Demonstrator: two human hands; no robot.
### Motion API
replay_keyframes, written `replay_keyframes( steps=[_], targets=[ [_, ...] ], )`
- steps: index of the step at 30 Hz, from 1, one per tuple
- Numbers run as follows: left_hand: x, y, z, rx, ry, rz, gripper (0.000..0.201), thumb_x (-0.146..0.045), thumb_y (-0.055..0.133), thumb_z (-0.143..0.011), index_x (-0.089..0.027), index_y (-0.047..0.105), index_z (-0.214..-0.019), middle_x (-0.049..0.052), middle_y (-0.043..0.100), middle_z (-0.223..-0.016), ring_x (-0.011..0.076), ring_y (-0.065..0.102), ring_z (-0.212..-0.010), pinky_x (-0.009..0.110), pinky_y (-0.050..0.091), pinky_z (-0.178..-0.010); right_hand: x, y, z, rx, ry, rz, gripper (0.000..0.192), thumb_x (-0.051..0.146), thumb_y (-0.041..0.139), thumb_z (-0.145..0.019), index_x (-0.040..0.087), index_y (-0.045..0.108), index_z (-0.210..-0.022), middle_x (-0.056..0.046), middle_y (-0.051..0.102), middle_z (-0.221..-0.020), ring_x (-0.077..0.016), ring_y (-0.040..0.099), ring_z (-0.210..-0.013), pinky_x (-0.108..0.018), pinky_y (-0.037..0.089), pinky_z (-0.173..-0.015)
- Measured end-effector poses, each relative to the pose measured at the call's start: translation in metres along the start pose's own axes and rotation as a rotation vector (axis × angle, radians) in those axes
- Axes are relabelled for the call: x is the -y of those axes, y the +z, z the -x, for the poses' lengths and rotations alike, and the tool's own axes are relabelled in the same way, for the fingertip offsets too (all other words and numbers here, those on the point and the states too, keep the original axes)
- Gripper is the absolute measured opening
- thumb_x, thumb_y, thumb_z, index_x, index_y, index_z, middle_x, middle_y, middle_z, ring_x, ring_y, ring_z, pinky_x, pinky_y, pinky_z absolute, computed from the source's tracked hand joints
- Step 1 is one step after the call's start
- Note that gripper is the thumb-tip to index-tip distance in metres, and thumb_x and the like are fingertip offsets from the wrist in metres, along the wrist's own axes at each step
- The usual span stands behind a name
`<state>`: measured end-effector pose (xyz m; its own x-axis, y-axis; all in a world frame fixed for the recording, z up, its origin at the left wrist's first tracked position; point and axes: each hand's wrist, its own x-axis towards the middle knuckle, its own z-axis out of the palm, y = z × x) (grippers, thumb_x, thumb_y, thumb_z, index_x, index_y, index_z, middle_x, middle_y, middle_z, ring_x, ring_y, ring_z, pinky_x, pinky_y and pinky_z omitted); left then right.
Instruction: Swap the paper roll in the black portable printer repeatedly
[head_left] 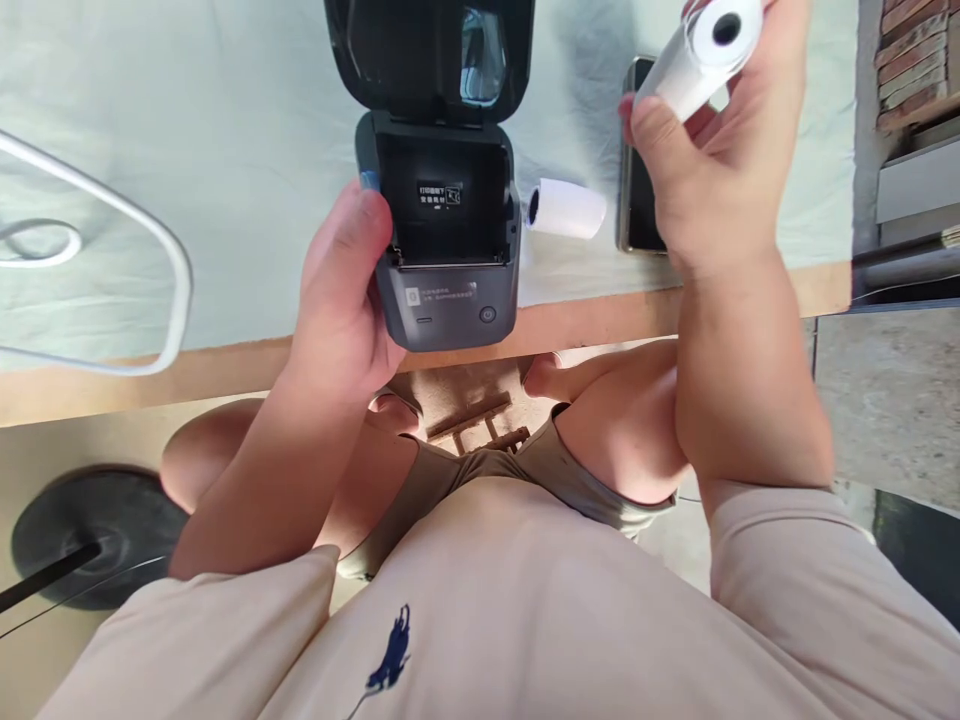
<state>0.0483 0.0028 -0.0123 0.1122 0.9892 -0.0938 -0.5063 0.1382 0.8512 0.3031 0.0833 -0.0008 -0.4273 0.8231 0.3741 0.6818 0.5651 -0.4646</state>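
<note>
My left hand [346, 290] grips the left side of a dark grey label printer [450, 308], thumb on its upper edge. The printer's lid [420, 55] stands raised, and its bay [442, 235] holds no roll; a small printed sticker shows inside. Up at the right, my right hand [712, 160] is closed around a white paper roll [686, 70], its hollow core facing up and to the right. A second white paper roll [570, 209] lies on its side just right of the printer.
A dark phone [643, 200] lies beneath my right hand on the cloth-covered table [247, 120]. A white cable [169, 240] loops at the left. The table's wooden front edge [600, 318] runs above my knees. A round black base with a pole [97, 530] stands on the floor, lower left.
</note>
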Motion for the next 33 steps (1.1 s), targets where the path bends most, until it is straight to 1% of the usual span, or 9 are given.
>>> replay_keyframes(
  steps=[2, 4, 7, 11, 14, 19, 24, 27, 33],
  targets=[
    [0.002, -0.003, -0.001, 0.052, 0.010, 0.020, 0.017, -0.046, 0.072, -0.091, -0.031, 0.074, -0.098, 0.008, 0.075, -0.120, 0.0493, 0.040, -0.152, 0.054, 0.056, -0.107, -0.004, 0.003, -0.001, -0.155, 0.087, -0.051, 0.038, 0.050, 0.046, -0.093, 0.032, 0.050, -0.127, -0.009, 0.064, -0.126, -0.0273, 0.057, -0.111, -0.041, 0.047, -0.100],
    [0.004, -0.005, -0.001, 0.086, 0.031, 0.035, 0.021, -0.050, 0.069, -0.095, -0.030, 0.074, -0.100, 0.006, 0.075, -0.123, 0.0467, 0.040, -0.153, 0.054, 0.054, -0.111, -0.008, 0.005, -0.002, -0.132, 0.156, -0.053, 0.038, 0.040, 0.059, -0.085, 0.030, 0.057, -0.121, -0.007, 0.070, -0.120, -0.0257, 0.062, -0.104, -0.040, 0.050, -0.100],
    [0.005, -0.007, 0.001, 0.077, 0.046, 0.027, 0.025, -0.050, 0.063, -0.101, -0.027, 0.072, -0.106, 0.002, 0.074, -0.125, 0.0385, 0.042, -0.154, 0.049, 0.049, -0.120, -0.008, 0.003, -0.001, -0.059, 0.176, -0.015, 0.047, 0.028, 0.060, -0.082, 0.026, 0.062, -0.129, -0.006, 0.073, -0.130, -0.0259, 0.067, -0.116, -0.042, 0.048, -0.108],
    [0.006, -0.007, 0.002, 0.064, 0.046, 0.027, 0.028, -0.053, 0.067, -0.099, -0.026, 0.073, -0.107, -0.002, 0.076, -0.123, 0.0362, 0.047, -0.150, 0.045, 0.048, -0.121, 0.014, -0.007, 0.004, -0.252, 0.029, 0.044, 0.042, 0.038, 0.049, -0.100, 0.018, 0.065, -0.133, -0.014, 0.070, -0.134, -0.0251, 0.066, -0.120, -0.039, 0.055, -0.098],
    [0.008, -0.007, 0.002, 0.038, 0.039, 0.015, 0.035, -0.056, 0.073, -0.094, -0.026, 0.074, -0.113, 0.000, 0.077, -0.117, 0.0342, 0.060, -0.134, 0.042, 0.057, -0.105, 0.029, -0.003, 0.009, -0.051, -0.032, 0.149, 0.040, 0.033, 0.057, -0.093, 0.019, 0.070, -0.128, -0.013, 0.076, -0.117, -0.0297, 0.071, -0.103, -0.046, 0.058, -0.089],
    [0.009, -0.002, 0.001, -0.057, 0.039, 0.091, 0.034, -0.047, 0.063, -0.103, -0.016, 0.074, -0.112, 0.005, 0.075, -0.108, 0.0192, 0.072, -0.095, 0.030, 0.060, -0.080, 0.034, 0.005, 0.012, 0.255, 0.023, 0.286, 0.049, 0.024, 0.074, -0.083, 0.030, 0.067, -0.131, -0.008, 0.079, -0.113, -0.0401, 0.070, -0.112, -0.058, 0.056, -0.092],
    [0.009, 0.000, 0.001, -0.024, 0.065, 0.193, 0.023, -0.036, 0.065, -0.103, -0.014, 0.073, -0.109, 0.004, 0.075, -0.107, 0.0166, 0.072, -0.096, 0.029, 0.060, -0.086, 0.040, 0.001, 0.007, 0.065, 0.140, -0.393, 0.052, 0.033, 0.088, -0.075, 0.035, 0.057, -0.118, 0.003, 0.067, -0.088, -0.0177, 0.058, -0.068, -0.035, 0.047, -0.062],
    [0.010, -0.002, 0.001, -0.005, 0.072, 0.153, 0.027, -0.039, 0.072, -0.100, -0.013, 0.074, -0.110, 0.004, 0.074, -0.109, 0.0188, 0.072, -0.102, 0.030, 0.058, -0.095, 0.047, 0.008, 0.006, 0.027, 0.139, -0.855, 0.065, 0.039, 0.092, -0.071, 0.035, 0.046, -0.116, 0.011, 0.054, -0.066, -0.0150, 0.045, -0.053, -0.031, 0.033, -0.048],
    [0.011, -0.007, 0.000, 0.013, 0.085, 0.139, 0.028, -0.041, 0.075, -0.098, -0.016, 0.072, -0.110, 0.006, 0.075, -0.105, 0.0279, 0.068, -0.121, 0.034, 0.056, -0.103, 0.061, 0.019, 0.009, 0.004, 0.319, -1.033, 0.052, 0.059, 0.080, -0.085, 0.036, 0.043, -0.113, 0.011, 0.048, -0.064, -0.0130, 0.041, -0.048, -0.030, 0.037, -0.047]
  ],
)
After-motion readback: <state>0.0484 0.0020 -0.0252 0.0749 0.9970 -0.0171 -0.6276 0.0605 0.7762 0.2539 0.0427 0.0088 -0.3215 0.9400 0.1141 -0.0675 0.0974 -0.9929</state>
